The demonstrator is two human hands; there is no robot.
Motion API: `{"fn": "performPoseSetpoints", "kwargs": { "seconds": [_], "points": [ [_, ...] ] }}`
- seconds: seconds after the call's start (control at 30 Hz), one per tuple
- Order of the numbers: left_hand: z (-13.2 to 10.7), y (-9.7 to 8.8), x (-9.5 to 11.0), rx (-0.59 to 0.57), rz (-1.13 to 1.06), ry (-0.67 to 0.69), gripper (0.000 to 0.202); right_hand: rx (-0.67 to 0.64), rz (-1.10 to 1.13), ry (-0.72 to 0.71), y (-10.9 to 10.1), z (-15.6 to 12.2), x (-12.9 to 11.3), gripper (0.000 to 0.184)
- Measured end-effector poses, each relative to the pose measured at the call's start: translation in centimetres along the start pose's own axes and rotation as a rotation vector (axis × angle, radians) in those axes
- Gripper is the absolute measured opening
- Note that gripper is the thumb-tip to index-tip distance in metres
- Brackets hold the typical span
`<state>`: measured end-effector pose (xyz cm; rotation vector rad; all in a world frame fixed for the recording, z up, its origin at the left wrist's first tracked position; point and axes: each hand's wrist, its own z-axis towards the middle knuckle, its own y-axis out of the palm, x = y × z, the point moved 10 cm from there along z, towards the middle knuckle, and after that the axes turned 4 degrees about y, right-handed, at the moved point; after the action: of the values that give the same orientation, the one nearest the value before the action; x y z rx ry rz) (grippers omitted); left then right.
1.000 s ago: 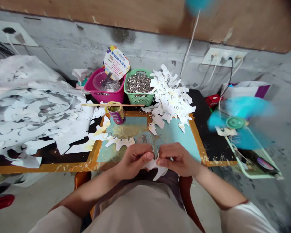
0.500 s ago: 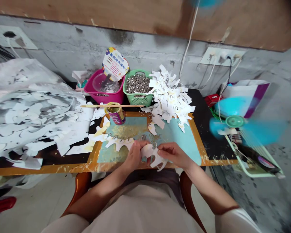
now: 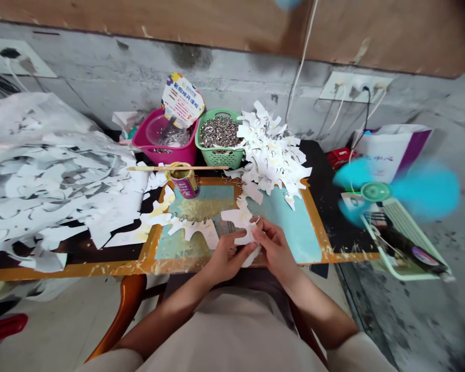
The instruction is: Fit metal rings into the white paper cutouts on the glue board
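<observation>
Over the table's front edge I hold a white scalloped cut-out piece (image 3: pixel 236 217) between both hands. My left hand (image 3: pixel 228 257) pinches its lower edge, thumb pointing right. My right hand (image 3: pixel 274 247) grips the right side with thumb and fingertips, beside a metal ring (image 3: pixel 256 219); whether the fingers also hold the ring I cannot tell. Left of my hands, on the blue-green mat (image 3: pixel 294 232), lies another white strip (image 3: pixel 194 230) with several rings along its upper edge. Yellowish smears mark that strip.
A tin (image 3: pixel 185 186) with a stick (image 3: pixel 170 168) across its top stands behind. A green basket (image 3: pixel 220 137) of metal rings, a pink basket (image 3: pixel 147 137) and a ringed white pile (image 3: pixel 273 155) are at the back. Cut-outs (image 3: pixel 54 196) heap up left; a blue fan (image 3: pixel 375 192) spins right.
The held piece has been turned and raised, so its broad end now points up and left. My left hand has shifted right and lower, and my right hand has closed in near the ring.
</observation>
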<state>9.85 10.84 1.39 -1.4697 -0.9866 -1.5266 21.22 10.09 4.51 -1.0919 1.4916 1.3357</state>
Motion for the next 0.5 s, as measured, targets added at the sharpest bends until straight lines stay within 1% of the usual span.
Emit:
{"fn": "performPoseSetpoints", "kwargs": {
  "seconds": [0.03,0.1,0.13,0.17,0.2,0.23,0.27,0.33,0.4,0.5],
  "points": [
    [0.0,-0.1,0.0,0.002,-0.013,-0.005,0.046,-0.032,0.054,0.091,0.0,0.3,0.9,0.035],
    [0.0,0.0,-0.5,-0.025,-0.078,-0.073,0.049,-0.157,0.131,0.285,0.3,0.8,2.3,0.037],
    [-0.1,0.1,-0.6,-0.037,-0.116,-0.101,0.050,-0.227,0.154,0.349,0.4,0.9,2.6,0.039],
    [0.0,0.2,-0.5,-0.041,-0.148,-0.116,0.050,-0.282,0.176,0.372,0.4,1.0,2.5,0.046],
    [0.1,0.1,-0.3,-0.030,-0.167,-0.115,0.050,-0.318,0.175,0.358,0.2,1.2,2.0,0.053],
    [0.3,-0.1,-0.1,0.001,-0.172,-0.100,0.050,-0.332,0.141,0.324,0.0,1.3,1.5,0.054],
    [0.5,-0.5,0.1,0.039,-0.163,-0.078,0.050,-0.333,0.073,0.291,-0.2,1.3,1.1,0.051],
    [0.7,-1.0,0.1,0.099,-0.156,-0.052,0.048,-0.314,-0.108,0.241,-0.3,1.0,0.8,0.038],
    [0.7,-1.3,-0.6,0.117,-0.212,-0.072,0.051,-0.332,-0.238,0.209,0.3,0.4,0.6,0.031],
    [0.6,-2.2,-1.3,0.138,-0.298,-0.105,0.062,-0.425,-0.358,0.129,1.7,-0.3,-0.5,0.030]
  ]
}}
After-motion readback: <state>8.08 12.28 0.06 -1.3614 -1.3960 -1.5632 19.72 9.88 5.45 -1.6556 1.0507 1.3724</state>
